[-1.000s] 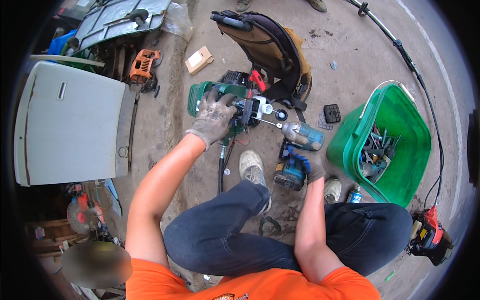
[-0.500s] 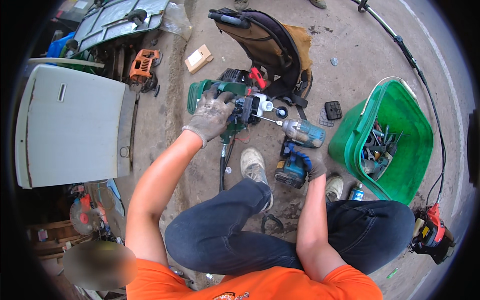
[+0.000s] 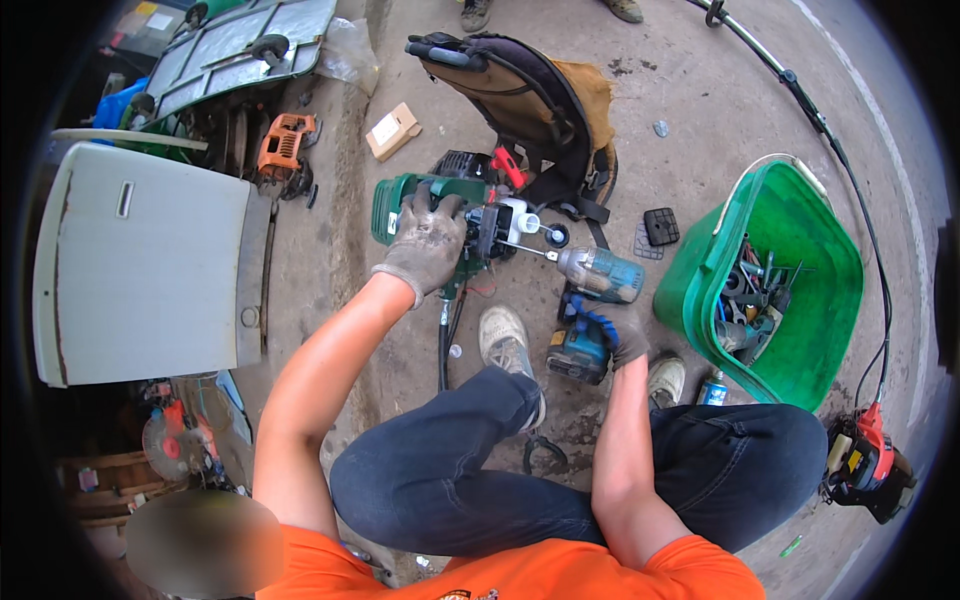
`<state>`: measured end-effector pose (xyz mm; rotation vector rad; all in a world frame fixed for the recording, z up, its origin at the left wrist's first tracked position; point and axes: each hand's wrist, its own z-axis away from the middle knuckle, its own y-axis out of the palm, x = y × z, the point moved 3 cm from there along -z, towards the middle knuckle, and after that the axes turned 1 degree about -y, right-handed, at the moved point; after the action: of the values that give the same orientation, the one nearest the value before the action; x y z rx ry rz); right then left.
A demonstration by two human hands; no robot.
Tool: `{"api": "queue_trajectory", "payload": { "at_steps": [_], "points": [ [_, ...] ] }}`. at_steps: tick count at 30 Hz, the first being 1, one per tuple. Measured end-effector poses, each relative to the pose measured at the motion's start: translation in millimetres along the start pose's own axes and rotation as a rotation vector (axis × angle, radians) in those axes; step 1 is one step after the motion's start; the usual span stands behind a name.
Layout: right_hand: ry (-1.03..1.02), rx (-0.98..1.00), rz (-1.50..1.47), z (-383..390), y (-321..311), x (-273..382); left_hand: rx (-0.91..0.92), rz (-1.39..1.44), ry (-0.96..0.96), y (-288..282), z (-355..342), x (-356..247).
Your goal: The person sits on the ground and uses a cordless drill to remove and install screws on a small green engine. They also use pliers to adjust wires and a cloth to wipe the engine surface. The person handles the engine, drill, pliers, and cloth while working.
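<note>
Evidently, right hand (image 3: 624, 330) wrapped round blue driver (image 3: 606, 275), left hand (image 3: 425, 246) clasping green engine (image 3: 388, 208); best keep long bit (image 3: 526, 247) straight, engine braced.

1 cam, from what I see standing here: on the person's head, L one of a side-by-side pair, wide fisheye. Looks steeply down + a bit fwd at the pavement (image 3: 690, 110). Closest = orange shirt (image 3: 540, 572), btm edge; then dark trousers (image 3: 440, 460); L hand (image 3: 425, 245) & R hand (image 3: 625, 330) mid-dist, approx ctr. Farthest up top: another person's shoes (image 3: 475, 14), cut by frame. Upright, not mirrored, so pic L = wearer's L: pale panel (image 3: 150, 265) that side, green bucket (image 3: 680, 275) on R. White painted line (image 3: 880, 110) bows nr R rim; corners blk.
</note>
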<state>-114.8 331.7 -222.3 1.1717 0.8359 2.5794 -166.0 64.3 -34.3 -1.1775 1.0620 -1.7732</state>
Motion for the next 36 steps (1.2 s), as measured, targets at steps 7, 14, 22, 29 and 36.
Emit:
{"api": "queue_trajectory", "payload": {
  "at_steps": [7,14,22,29,36],
  "points": [
    [0.016,-0.044,0.176,-3,-5,6,-0.058,0.157,0.025,9,10,8],
    [-0.003,-0.036,0.125,1,-1,10,-0.139,0.246,0.017,11,9,6],
    [0.05,-0.025,0.038,4,2,11,-0.066,0.204,0.002,3,12,2],
    [-0.072,0.107,-0.106,1,6,-1,-0.075,0.224,0.118,13,12,22],
    [-0.038,0.07,0.017,-6,-3,-6,-0.12,0.28,0.036,18,13,23]
  ]
}}
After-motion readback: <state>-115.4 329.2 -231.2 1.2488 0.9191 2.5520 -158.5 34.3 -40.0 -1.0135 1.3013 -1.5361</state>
